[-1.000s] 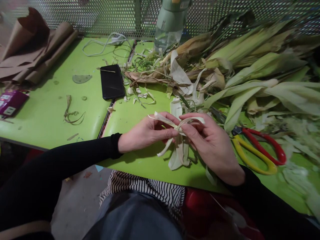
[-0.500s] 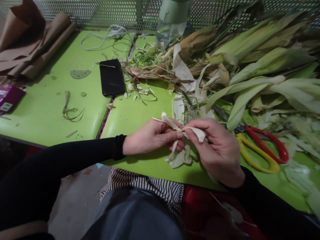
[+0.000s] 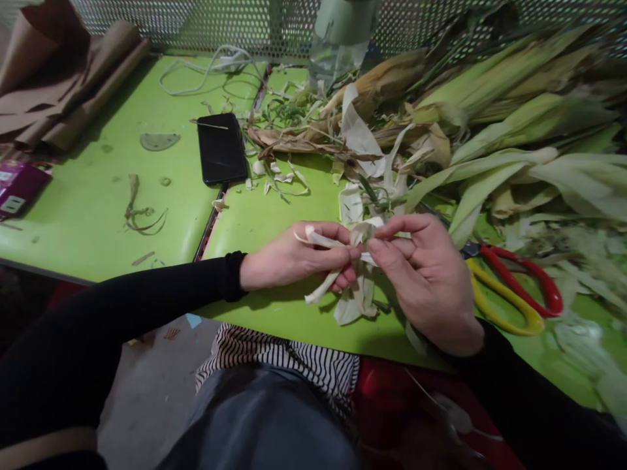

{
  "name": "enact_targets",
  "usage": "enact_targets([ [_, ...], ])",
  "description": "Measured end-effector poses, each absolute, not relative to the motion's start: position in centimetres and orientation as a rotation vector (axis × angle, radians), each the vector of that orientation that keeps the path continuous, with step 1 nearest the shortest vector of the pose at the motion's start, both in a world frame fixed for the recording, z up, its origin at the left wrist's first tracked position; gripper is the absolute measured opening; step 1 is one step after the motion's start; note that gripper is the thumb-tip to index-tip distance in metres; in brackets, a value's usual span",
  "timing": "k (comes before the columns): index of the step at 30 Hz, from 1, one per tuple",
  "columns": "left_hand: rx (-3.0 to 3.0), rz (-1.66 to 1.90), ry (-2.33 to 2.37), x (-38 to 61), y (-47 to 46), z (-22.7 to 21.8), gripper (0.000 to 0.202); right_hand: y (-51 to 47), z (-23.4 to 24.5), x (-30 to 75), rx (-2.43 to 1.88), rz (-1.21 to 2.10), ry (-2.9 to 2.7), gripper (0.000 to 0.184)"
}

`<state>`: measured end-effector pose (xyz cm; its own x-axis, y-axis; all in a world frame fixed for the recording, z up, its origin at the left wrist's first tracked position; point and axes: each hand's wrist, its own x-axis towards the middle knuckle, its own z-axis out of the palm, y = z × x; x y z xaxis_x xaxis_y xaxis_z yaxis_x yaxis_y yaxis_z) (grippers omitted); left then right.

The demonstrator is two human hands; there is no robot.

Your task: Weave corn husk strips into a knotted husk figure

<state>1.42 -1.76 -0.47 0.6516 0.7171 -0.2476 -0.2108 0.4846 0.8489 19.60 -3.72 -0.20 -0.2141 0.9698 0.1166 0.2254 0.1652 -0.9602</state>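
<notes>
Between my hands is a pale corn husk piece (image 3: 365, 232) made of narrow strips. My left hand (image 3: 298, 256) pinches it between thumb and fingers, with curled strip ends poking out above and below the hand. My right hand (image 3: 426, 274) is closed at the fingertips on the other side of the husk; part of the husk is hidden behind the fingers. More loose husk pieces (image 3: 351, 307) lie on the green table just under my hands. Scissors (image 3: 514, 281) with one red and one yellow handle rest right of my right hand, their blades partly covered.
Corn husks and leaves (image 3: 514, 111) are heaped at the back right, beside a clear bottle (image 3: 340, 49). A black phone (image 3: 222, 150), a white cable (image 3: 210, 72), a protractor (image 3: 160, 141), brown paper (image 3: 73, 85) and a purple box (image 3: 22, 186) lie left on the green table (image 3: 88, 222).
The strip end at my right fingertips has shifted from pointing down right to standing up between the hands. My right hand has turned slightly, and the left-hand strips have swung left.
</notes>
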Motion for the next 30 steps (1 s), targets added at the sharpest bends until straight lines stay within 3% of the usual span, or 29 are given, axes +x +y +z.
enact_targets([
  [5, 0.865, 0.602, 0.672, 1.1, -1.8, -0.1, 0.009, -3.1, -0.2, 20.4, -1.26, 1.149, -1.714, 0.015],
  [10, 0.873, 0.589, 0.641, 0.9, -1.4, 0.0, 0.012, -2.0, 0.9, 21.2, -1.194, 0.583, -1.87, 0.028],
  [13, 0.957, 0.536, 0.609, 0.9, -1.4, 0.3, 0.014, -1.2, 2.3, 20.6, -1.126, 0.381, -2.194, 0.024],
  [16, 0.957, 0.512, 0.639, 0.8, -1.4, 0.5, 0.02, -0.4, 3.0, 19.4, -1.05, 0.427, -2.33, 0.013],
  [24, 0.813, 0.463, 0.652, 1.0, -2.0, -0.4, 0.012, -0.4, 2.2, 17.8, -1.046, 0.592, -2.224, 0.015],
  [30, 0.668, 0.587, 0.602, 1.1, -1.5, -0.6, 0.024, 0.6, 1.8, 19.1, -1.172, 0.71, -1.963, 0.015],
])
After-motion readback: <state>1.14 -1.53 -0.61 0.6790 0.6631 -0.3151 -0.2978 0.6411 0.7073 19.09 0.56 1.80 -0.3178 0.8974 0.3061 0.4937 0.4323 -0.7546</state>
